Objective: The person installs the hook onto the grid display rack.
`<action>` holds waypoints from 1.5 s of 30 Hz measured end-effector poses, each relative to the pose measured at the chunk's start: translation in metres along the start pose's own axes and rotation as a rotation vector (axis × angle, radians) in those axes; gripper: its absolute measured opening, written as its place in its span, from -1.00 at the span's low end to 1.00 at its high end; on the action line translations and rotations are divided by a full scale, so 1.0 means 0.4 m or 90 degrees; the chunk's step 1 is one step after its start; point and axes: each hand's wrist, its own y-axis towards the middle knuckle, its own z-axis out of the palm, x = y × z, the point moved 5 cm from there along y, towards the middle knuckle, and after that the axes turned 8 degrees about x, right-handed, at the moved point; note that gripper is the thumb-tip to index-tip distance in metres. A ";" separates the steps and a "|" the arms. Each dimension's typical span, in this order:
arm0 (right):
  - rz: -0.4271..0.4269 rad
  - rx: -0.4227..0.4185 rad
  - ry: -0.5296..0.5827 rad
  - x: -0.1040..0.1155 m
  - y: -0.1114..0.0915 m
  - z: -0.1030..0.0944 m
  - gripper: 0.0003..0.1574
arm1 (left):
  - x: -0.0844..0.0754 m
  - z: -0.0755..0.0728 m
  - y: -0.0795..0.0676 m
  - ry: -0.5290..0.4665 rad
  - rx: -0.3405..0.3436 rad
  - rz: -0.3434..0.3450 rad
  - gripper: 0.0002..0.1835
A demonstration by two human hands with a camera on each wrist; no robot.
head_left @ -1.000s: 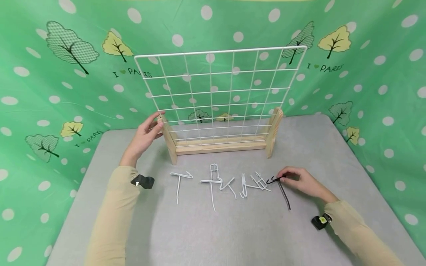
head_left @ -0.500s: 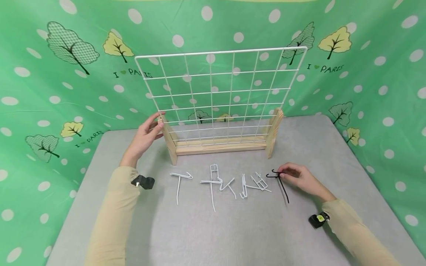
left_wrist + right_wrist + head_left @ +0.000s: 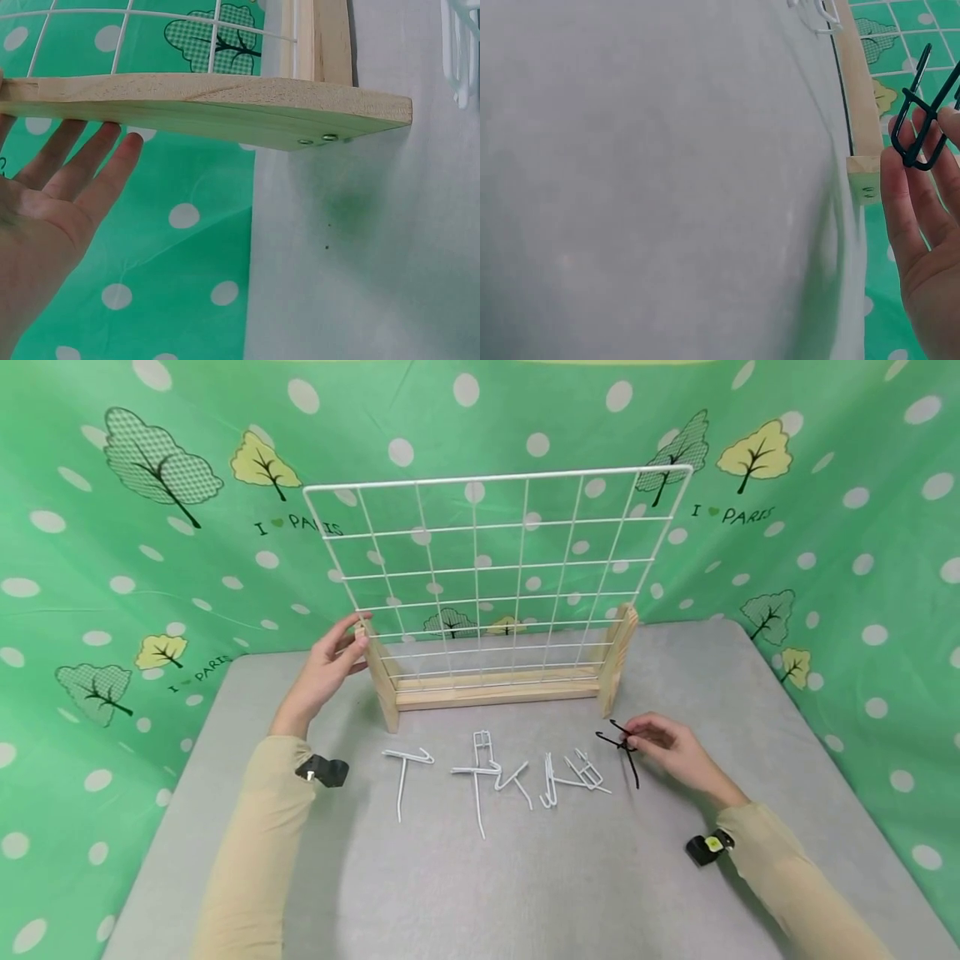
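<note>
The right hand (image 3: 675,756) has its grip closed on a black, thin metal wire hook (image 3: 625,744), pinched between thumb and fingers. The hook is near the right leg of a pale wooden stand (image 3: 498,695), on the near side of it. The left hand (image 3: 318,672) has its grip on the stand's left side, with the thumb in front and fingers along the outside. A white metal wire grid (image 3: 476,528) stands up in the stand. Shiny white metal wire hooks (image 3: 477,769) lie in a messy row on the grey counter (image 3: 495,893), just left of the black one. Behind is a green cloth with white dots (image 3: 540,410).
</note>
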 end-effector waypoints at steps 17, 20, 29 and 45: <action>-0.094 -0.043 0.050 -0.028 0.015 0.003 -0.71 | 0.016 0.000 -0.008 -0.007 0.011 -0.017 -0.47; -0.094 -0.051 0.055 -0.025 0.018 0.008 -0.73 | 0.019 -0.001 -0.012 0.003 0.004 -0.019 -0.47; -0.095 -0.081 0.080 -0.013 0.045 0.011 -0.75 | 0.019 -0.006 -0.014 -0.006 -0.004 -0.015 -0.46; -0.091 -0.151 0.062 0.025 0.085 -0.033 -0.74 | 0.013 0.002 -0.010 -0.014 0.009 0.005 -0.44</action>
